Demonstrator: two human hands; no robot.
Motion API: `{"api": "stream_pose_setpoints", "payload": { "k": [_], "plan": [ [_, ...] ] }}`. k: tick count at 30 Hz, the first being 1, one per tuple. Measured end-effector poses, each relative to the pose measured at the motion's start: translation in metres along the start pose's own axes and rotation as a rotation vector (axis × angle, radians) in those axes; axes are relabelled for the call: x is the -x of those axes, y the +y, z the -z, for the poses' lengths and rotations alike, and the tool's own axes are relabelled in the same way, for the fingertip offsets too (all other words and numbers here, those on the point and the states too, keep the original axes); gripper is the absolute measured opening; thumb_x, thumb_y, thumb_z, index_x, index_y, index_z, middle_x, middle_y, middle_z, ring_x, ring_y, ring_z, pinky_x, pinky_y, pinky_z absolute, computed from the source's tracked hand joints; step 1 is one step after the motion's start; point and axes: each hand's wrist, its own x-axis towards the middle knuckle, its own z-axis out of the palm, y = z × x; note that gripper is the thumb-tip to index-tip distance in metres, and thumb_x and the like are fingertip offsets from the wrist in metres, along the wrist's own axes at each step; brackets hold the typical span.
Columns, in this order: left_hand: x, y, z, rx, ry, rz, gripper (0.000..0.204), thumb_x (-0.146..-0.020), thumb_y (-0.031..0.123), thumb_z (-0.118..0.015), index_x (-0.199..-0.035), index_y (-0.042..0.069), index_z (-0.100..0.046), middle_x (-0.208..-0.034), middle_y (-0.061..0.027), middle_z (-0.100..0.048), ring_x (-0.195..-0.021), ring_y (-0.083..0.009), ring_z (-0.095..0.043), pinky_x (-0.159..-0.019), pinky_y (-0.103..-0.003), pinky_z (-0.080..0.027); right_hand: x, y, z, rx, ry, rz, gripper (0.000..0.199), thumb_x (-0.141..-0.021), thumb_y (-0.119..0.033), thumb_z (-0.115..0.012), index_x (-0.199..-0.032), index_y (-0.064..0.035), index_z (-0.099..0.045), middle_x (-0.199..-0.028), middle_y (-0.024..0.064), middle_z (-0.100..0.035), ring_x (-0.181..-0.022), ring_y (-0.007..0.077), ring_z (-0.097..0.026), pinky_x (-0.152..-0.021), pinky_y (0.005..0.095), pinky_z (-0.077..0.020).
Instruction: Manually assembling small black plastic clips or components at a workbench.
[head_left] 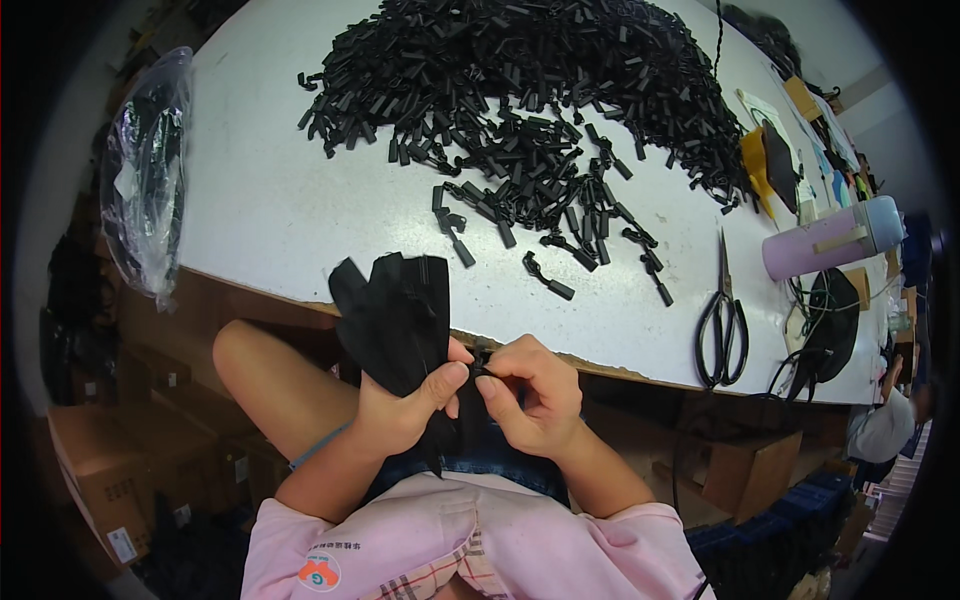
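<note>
So the bundle of black zipper tapes is held low in front of the body, just below the near edge of the counter, over the lap. The left hand has its fingers clenched around the bundle, thumb pressed across it. The right hand is pinching a small black slider right at the tape end, fingertips tight on it.

My take: keep the left thumb close to the tape end so it stays stiff, and feed the slider on straight, not at an angle, or it'll snag.

Further out on the counter there's a big heap of black sliders, scissors, a lilac bottle and a plastic bag at the left edge.
</note>
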Motion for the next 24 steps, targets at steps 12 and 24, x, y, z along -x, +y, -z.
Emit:
{"api": "stream_pose_setpoints", "payload": {
  "k": [12,24],
  "plan": [
    [0.005,-0.006,-0.008,-0.123,0.055,-0.114,0.010,-0.077,0.005,-0.056,-0.086,0.001,-0.052,-0.075,-0.0025,-0.050,-0.054,-0.0053,-0.046,-0.046,-0.017,-0.039,0.003,-0.001,-0.002,-0.458,0.105,-0.216,0.011,-0.074,0.006,-0.052,-0.084,0.0033,-0.050,-0.075,0.0068,-0.049,-0.056,0.0059,-0.042,-0.047,0.0166,-0.0340],
    [0.002,-0.005,-0.012,-0.130,0.067,-0.077,0.020,-0.073,0.000,-0.059,-0.091,-0.001,-0.053,-0.083,-0.0036,-0.055,-0.071,-0.0079,-0.051,-0.063,-0.020,-0.043,-0.009,-0.002,0.011,-0.045,-0.078,-0.046,0.016,-0.070,0.007,-0.056,-0.086,0.0048,-0.056,-0.072,0.0091,-0.054,-0.055,0.0080,-0.050,-0.047,0.0169,-0.0393]
  ]
}}
